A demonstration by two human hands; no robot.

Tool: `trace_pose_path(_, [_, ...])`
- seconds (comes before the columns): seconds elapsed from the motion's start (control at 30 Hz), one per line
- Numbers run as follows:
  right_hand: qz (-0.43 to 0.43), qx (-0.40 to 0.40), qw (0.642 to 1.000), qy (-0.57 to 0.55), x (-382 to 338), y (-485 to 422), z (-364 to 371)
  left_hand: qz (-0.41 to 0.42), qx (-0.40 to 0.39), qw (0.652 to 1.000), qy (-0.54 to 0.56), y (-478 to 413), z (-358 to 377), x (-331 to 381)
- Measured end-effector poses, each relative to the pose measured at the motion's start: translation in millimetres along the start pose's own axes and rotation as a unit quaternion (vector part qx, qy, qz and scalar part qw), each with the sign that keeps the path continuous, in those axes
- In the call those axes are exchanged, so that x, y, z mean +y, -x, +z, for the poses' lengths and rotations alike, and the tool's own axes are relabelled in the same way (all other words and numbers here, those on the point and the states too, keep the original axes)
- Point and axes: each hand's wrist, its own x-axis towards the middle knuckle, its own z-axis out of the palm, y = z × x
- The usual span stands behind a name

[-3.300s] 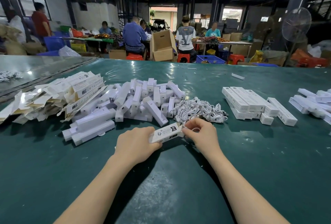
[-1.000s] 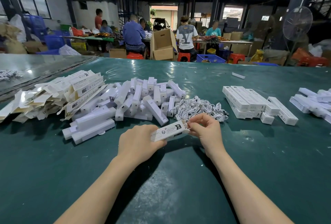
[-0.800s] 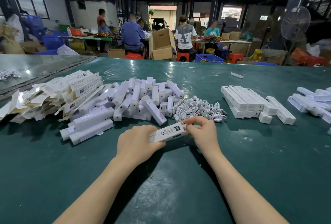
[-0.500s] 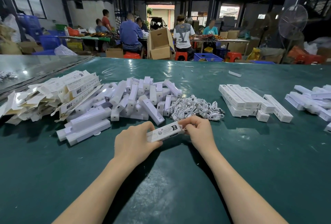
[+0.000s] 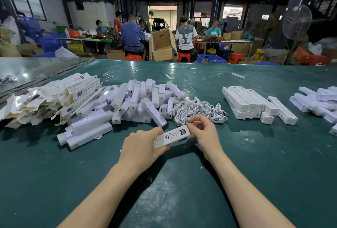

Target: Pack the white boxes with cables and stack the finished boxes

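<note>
A long white box with black print lies between my hands just above the green table. My left hand grips its left end. My right hand has curled fingers pinching the box's right end, where its flap is hidden. Behind my right hand lies a heap of coiled white cables. A neat stack of shut white boxes stands to the right.
Left of the cables lies a pile of white plastic devices, and further left a heap of flat unfolded cartons. More white boxes sit at the right edge. People work at tables in the background.
Both hands have kept hold of the box at the same spot. My right fingers have shifted slightly at the box's right end; the camera has tilted a little.
</note>
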Motion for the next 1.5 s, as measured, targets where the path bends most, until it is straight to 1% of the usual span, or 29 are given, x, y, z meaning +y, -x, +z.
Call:
trace_pose_path(0.2, [-0.044,0.033,0.998,0.013,-3,5,5,-0.003,0.008,1.000,0.011,-2,4,-2])
trace_pose_path(0.47, [-0.063,0.013,0.998,0.019,-5,8,7,-0.001,0.024,1.000,0.001,-3,3,-5])
trace_pose_path(0.6, [-0.055,0.006,0.998,-0.010,-5,9,7,-0.005,0.030,1.000,0.004,-4,2,-5])
trace_pose_path(0.8, [-0.054,-0.044,0.997,-0.034,-9,13,11,-0.020,0.044,0.998,0.025,-4,-2,-6])
trace_pose_path(0.93, [-0.061,-0.040,0.996,-0.043,-10,14,11,-0.015,0.039,0.999,0.032,-4,-3,-5])
trace_pose_path(1.1, [-0.071,-0.056,0.994,-0.054,-12,17,16,-0.020,0.038,0.998,0.052,-4,-4,-5])
trace_pose_path(1.27, [-0.089,-0.058,0.994,-0.013,-11,17,14,-0.022,0.034,0.998,0.039,-3,-1,-7])
trace_pose_path(1.5, [-0.075,-0.057,0.995,-0.030,-10,14,14,-0.025,0.038,0.998,0.046,-4,-1,-7])
